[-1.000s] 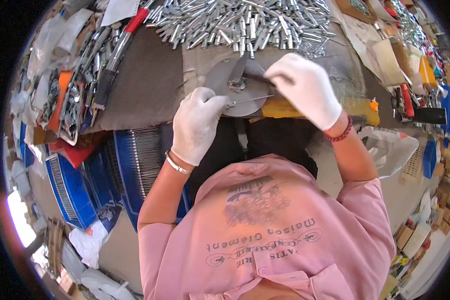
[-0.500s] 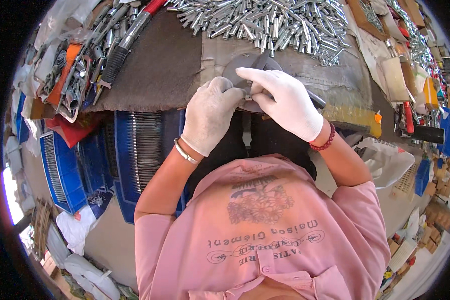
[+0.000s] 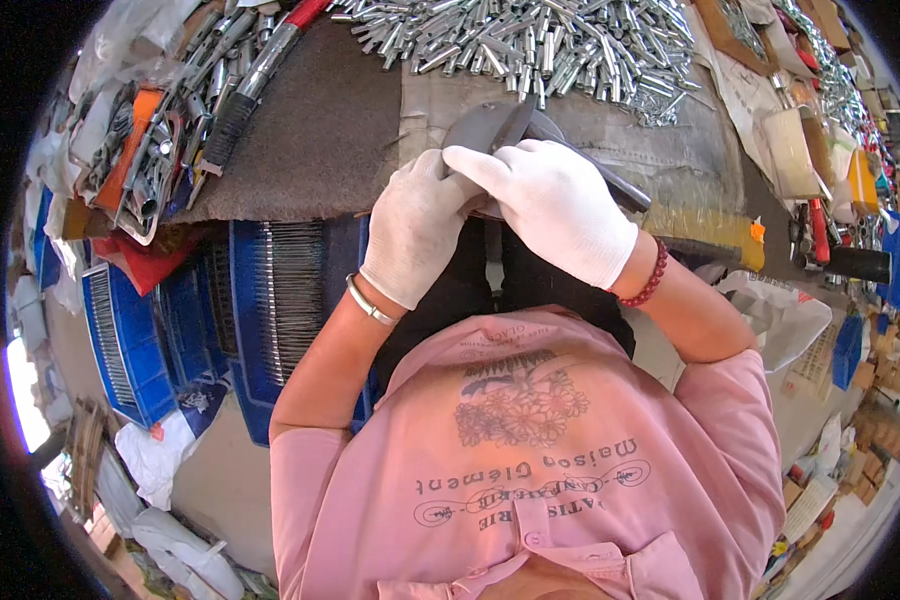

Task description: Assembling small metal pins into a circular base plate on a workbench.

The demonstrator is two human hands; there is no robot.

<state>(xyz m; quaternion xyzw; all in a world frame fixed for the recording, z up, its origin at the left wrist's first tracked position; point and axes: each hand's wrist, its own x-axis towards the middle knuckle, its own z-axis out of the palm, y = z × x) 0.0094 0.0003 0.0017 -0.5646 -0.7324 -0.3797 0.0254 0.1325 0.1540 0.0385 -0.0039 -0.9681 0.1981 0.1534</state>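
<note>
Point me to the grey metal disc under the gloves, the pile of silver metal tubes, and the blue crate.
grey metal disc point(image 3: 482, 125): head view, its bare upper edge above the gloves.
pile of silver metal tubes point(image 3: 540, 45): head view, middle of the heap.
blue crate point(image 3: 260, 300): head view, its rim.

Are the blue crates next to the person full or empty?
Full, it seems. The blue crates by the left hand show dense rows of thin metal pieces packed side by side.

Bright even daylight, sharp centre, fisheye-bent dark rim.
</note>
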